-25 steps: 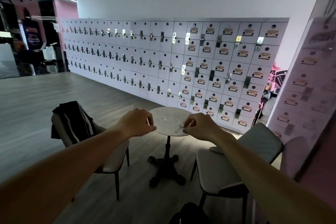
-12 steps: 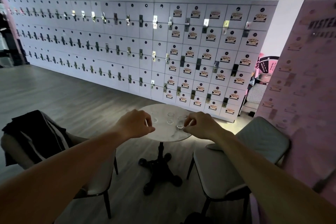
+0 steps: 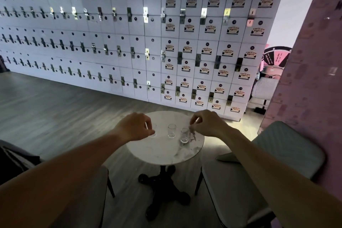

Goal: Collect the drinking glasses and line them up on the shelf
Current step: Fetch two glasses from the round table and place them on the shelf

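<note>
Three clear drinking glasses stand upright on a small round marble table (image 3: 159, 153). My left hand (image 3: 136, 127) hangs over the left glass (image 3: 154, 133) with its fingers curled and hides most of it; whether it grips the glass is unclear. The middle glass (image 3: 171, 131) stands free between my hands. My right hand (image 3: 208, 124) reaches in from the right and its fingertips pinch the rim of the right glass (image 3: 184, 136). No shelf is in view.
A padded chair (image 3: 240, 181) stands right of the table and another chair (image 3: 88, 190) left of it. The table's black iron foot (image 3: 164, 190) spreads over the wooden floor. A wall of white lockers (image 3: 148, 52) runs behind; a pink panel (image 3: 314, 79) rises at the right.
The view has closed in on the table and dropped lower. Both hands kept their curled pose and now sit at the outer glasses, which show clearly.
</note>
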